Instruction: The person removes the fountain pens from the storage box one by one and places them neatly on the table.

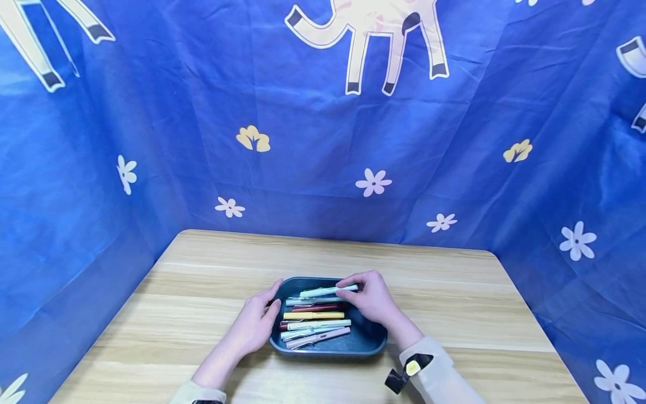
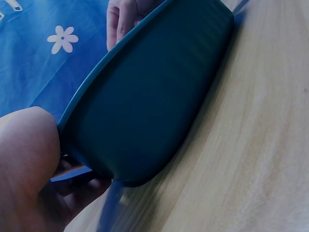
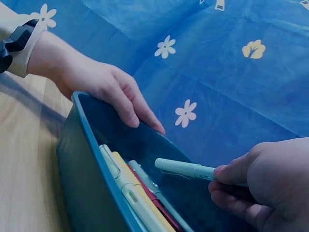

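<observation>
A dark teal tray (image 1: 368, 339) rests on the table with several capped pens lying in it. My left hand (image 1: 254, 322) holds its left end, thumb over the rim and fingers outside the wall. Between thumb and fingers, my right hand (image 1: 373, 297) pinches a pale mint pen (image 3: 178, 167), raised over the tray's far side. Below it lie a grey-teal pen (image 1: 303, 302), a dark red pen (image 1: 315, 308), a yellow pen (image 1: 313, 316), a light mint pen (image 1: 323, 324) and a lilac pen (image 1: 330, 335). The left wrist view shows mostly the tray's outer wall (image 2: 140, 106).
The tray stands near the front of a light wood-grain table (image 1: 202, 280). Blue cloth (image 1: 313, 185) with white flowers and animal figures hangs behind the table and along both sides. A black strap (image 1: 411, 370) is around my right wrist.
</observation>
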Available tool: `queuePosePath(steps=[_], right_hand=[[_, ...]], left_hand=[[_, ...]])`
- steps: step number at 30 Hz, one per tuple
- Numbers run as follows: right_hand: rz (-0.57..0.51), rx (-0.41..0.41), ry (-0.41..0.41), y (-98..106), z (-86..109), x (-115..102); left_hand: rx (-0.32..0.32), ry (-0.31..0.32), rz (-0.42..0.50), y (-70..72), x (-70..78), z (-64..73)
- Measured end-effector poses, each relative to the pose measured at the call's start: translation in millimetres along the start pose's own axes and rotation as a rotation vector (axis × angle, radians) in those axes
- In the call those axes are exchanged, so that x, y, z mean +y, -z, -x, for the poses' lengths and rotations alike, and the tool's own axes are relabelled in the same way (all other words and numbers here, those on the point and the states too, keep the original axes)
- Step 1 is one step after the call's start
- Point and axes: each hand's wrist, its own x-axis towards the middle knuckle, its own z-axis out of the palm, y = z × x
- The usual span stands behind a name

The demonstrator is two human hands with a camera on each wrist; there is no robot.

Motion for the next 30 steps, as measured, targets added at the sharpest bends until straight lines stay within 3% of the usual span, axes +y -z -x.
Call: queuePosePath(steps=[30], right_hand=[[-0.167,0.063,0.042,47.8,25.1,-10.2]], left_hand=[[0.043,-0.02,-0.005,-3.6,-2.4,1.4]])
